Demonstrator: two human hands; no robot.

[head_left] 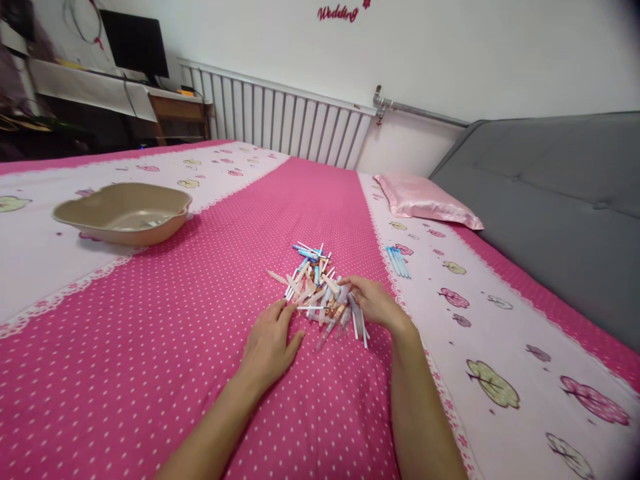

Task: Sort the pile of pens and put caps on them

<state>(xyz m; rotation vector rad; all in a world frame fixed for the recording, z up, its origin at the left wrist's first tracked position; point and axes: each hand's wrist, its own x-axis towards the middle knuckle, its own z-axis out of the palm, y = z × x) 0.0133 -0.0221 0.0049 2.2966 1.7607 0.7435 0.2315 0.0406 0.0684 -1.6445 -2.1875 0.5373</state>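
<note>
A loose pile of pen parts lies on the pink dotted bedspread, with white thin tubes, clear barrels and pale pink, blue and orange pieces mixed together. My left hand rests on the cloth at the pile's near left side, fingers stretched and holding nothing; its fingertips are by a white tube. At the right of the pile, my right hand bends over the pieces with its fingers drawn in among pale translucent parts. What they grip is hidden. Several light-blue pens lie side by side to the right, apart from the pile.
A beige basin with a few small things inside stands at the left on the bedspread. A pink pillow lies by the grey headboard. Behind the bed are a white radiator and a desk with a monitor.
</note>
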